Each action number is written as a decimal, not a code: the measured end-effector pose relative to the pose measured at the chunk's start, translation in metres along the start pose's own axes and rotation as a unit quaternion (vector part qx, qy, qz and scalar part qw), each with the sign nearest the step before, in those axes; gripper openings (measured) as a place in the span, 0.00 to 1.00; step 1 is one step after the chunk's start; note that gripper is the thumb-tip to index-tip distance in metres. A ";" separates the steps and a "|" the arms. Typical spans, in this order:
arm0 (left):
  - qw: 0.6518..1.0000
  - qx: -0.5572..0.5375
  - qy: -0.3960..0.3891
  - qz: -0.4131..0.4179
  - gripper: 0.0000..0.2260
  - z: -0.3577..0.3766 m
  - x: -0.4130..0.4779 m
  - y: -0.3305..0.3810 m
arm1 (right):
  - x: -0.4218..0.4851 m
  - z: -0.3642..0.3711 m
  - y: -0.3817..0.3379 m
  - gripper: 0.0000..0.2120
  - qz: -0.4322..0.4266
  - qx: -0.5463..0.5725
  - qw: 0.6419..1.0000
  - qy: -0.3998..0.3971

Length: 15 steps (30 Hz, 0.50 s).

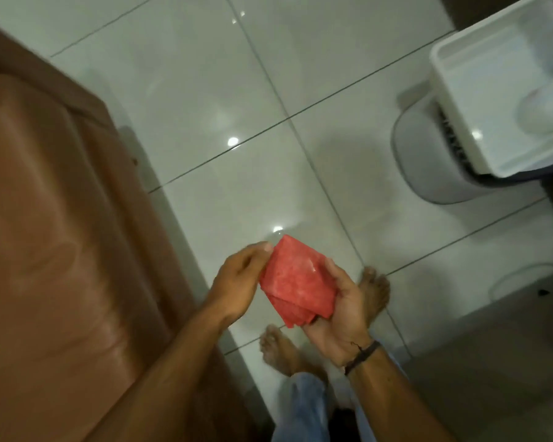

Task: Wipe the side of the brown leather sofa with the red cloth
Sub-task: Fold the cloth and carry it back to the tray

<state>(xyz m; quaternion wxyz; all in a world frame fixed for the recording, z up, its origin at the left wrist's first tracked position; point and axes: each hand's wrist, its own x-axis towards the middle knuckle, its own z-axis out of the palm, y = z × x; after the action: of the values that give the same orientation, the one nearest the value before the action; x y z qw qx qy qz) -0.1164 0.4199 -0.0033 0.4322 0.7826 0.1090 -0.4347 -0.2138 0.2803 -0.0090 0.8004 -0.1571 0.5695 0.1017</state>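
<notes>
The brown leather sofa (51, 237) fills the left side of the view, its padded arm toward me and its side panel dropping to the floor. A folded red cloth (296, 283) is held over the tiles just right of the sofa. My left hand (240, 282) pinches the cloth's left edge with thumb and fingers. My right hand (342, 311) cups the cloth from the right and below, palm up, with a dark band on its wrist. Neither the cloth nor either hand touches the sofa.
Glossy pale floor tiles (224, 100) stretch ahead. A white plastic basket (505, 90) sits on a grey bin (428, 161) at the upper right. A grey object (498, 346) with a white cord lies at the lower right. My bare feet (374, 291) stand below the cloth.
</notes>
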 end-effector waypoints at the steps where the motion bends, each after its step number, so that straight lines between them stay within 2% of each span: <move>1: 0.998 -0.017 -0.056 -0.007 0.13 0.017 0.011 0.023 | -0.007 -0.001 -0.019 0.35 -0.022 0.033 0.999 -0.007; 4: 0.992 -0.010 -0.127 -0.001 0.05 0.064 0.041 0.091 | -0.009 -0.024 -0.102 0.33 -0.068 0.080 0.994 0.013; 6: 0.988 0.013 -0.155 0.026 0.12 0.097 0.064 0.132 | -0.001 -0.037 -0.156 0.34 -0.070 0.090 0.993 0.027; 8: 0.984 0.044 -0.164 0.052 0.19 0.132 0.087 0.175 | 0.008 -0.045 -0.204 0.34 -0.094 0.052 0.992 0.065; 10: 0.979 0.089 -0.166 0.072 0.21 0.166 0.112 0.219 | 0.020 -0.052 -0.252 0.23 -0.136 0.001 0.985 0.107; 12: 0.973 0.141 -0.159 0.088 0.21 0.195 0.140 0.260 | 0.036 -0.058 -0.296 0.13 -0.172 -0.037 0.977 0.117; 15: 0.950 0.262 -0.107 0.131 0.23 0.239 0.178 0.314 | 0.065 -0.065 -0.356 0.11 -0.211 -0.059 0.966 0.137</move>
<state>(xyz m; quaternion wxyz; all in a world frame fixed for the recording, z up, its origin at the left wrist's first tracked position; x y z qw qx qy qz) 0.0216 0.0097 -0.0180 0.2741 0.8245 -0.1594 -0.4687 -0.1278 -0.0760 -0.0417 0.7074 -0.3335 0.6204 -0.0585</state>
